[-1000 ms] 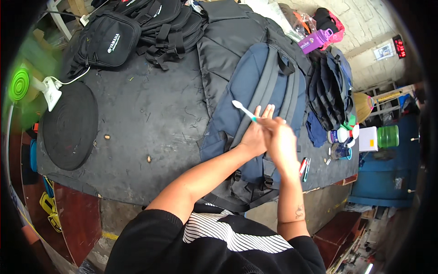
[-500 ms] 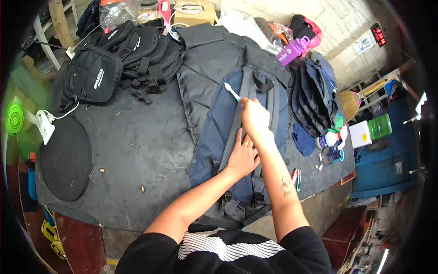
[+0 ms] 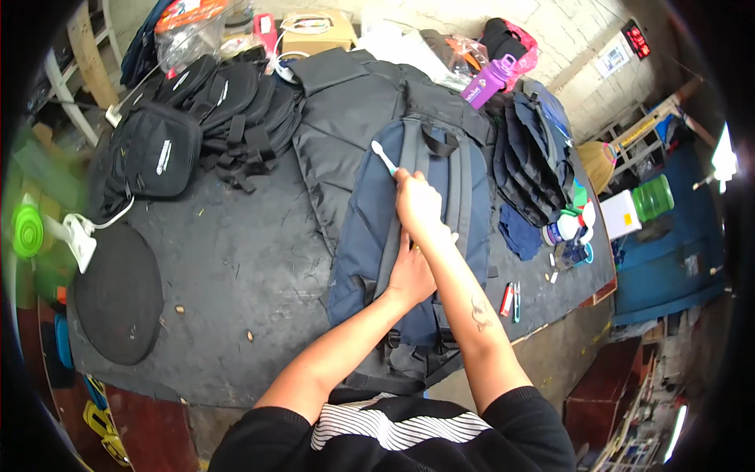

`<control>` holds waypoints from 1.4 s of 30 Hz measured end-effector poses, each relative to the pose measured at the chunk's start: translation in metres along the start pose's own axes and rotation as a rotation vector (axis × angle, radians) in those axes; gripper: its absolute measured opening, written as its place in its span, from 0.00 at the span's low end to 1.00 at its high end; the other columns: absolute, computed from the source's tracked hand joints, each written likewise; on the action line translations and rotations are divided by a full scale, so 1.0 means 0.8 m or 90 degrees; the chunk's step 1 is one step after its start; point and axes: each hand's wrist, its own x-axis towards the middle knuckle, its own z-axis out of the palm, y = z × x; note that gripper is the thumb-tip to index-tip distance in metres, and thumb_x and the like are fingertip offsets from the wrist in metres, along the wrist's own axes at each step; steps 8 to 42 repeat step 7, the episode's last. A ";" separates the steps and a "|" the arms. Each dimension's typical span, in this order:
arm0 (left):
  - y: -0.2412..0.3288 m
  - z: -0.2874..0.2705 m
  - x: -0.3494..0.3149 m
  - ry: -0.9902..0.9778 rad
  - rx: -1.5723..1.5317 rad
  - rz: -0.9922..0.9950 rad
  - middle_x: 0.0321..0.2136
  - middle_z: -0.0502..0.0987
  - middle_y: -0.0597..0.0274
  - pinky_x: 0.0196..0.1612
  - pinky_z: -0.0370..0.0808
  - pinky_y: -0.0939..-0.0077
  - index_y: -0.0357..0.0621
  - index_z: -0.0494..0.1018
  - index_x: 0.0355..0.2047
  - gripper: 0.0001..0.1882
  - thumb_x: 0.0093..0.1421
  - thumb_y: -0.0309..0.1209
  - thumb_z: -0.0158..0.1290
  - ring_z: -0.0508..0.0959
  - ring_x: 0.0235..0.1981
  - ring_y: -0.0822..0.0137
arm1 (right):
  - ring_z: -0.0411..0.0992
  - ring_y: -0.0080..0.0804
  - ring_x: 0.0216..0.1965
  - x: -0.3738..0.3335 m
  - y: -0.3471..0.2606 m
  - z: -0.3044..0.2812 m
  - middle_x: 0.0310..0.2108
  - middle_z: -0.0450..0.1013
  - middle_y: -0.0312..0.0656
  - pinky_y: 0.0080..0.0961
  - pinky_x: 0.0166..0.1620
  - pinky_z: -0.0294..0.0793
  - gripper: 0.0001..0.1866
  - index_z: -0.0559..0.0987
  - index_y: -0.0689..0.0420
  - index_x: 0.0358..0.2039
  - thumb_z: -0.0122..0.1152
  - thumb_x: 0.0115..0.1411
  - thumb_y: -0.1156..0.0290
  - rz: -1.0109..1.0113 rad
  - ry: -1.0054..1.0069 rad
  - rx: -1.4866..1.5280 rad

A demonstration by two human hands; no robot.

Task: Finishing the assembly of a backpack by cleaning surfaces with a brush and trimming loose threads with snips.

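A navy backpack [image 3: 355, 245] with grey straps lies on the dark table, its black top handle [image 3: 439, 141] at the far end. My right hand [image 3: 417, 206] is closed round a toothbrush [image 3: 384, 159] with a white head, which points up and left over the pack's upper left part. Whether the bristles touch the fabric, I cannot tell. Lower down, my left hand [image 3: 412, 274] lies with fingers stretched out on the strap area, partly hidden by my right forearm. Beneath the backpack spreads a larger black fabric piece [image 3: 346, 102].
Black pouches [image 3: 163, 149] pile up at the far left, above a round black coil [image 3: 118, 295]. To the right are stacked dark bags [image 3: 527, 161], a navy cloth [image 3: 520, 234], small bottles [image 3: 562, 230] and a red tool [image 3: 507, 299]. A purple bottle [image 3: 489, 81] stands behind.
The whole view has shifted slightly. My right hand still grips the toothbrush, which has moved a little toward the pack's left edge. My left hand stays on the backpack, now more covered by the right forearm.
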 end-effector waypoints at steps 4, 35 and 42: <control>-0.004 0.008 0.003 0.134 -0.210 -0.061 0.61 0.61 0.48 0.65 0.40 0.39 0.44 0.61 0.60 0.28 0.62 0.43 0.42 0.54 0.66 0.51 | 0.76 0.52 0.32 -0.062 -0.002 -0.049 0.27 0.74 0.52 0.45 0.37 0.75 0.09 0.78 0.57 0.36 0.53 0.56 0.71 -0.048 -0.039 0.128; -0.001 0.007 0.000 -0.033 0.058 -0.053 0.63 0.56 0.44 0.65 0.40 0.38 0.46 0.60 0.61 0.30 0.61 0.45 0.43 0.49 0.67 0.48 | 0.76 0.48 0.39 -0.090 0.021 -0.099 0.37 0.76 0.55 0.38 0.44 0.74 0.14 0.78 0.56 0.44 0.55 0.57 0.71 0.182 0.061 0.229; -0.001 0.007 0.000 -0.033 0.058 -0.053 0.63 0.56 0.44 0.65 0.40 0.38 0.46 0.60 0.61 0.30 0.61 0.45 0.43 0.49 0.67 0.48 | 0.76 0.48 0.39 -0.090 0.021 -0.099 0.37 0.76 0.55 0.38 0.44 0.74 0.14 0.78 0.56 0.44 0.55 0.57 0.71 0.182 0.061 0.229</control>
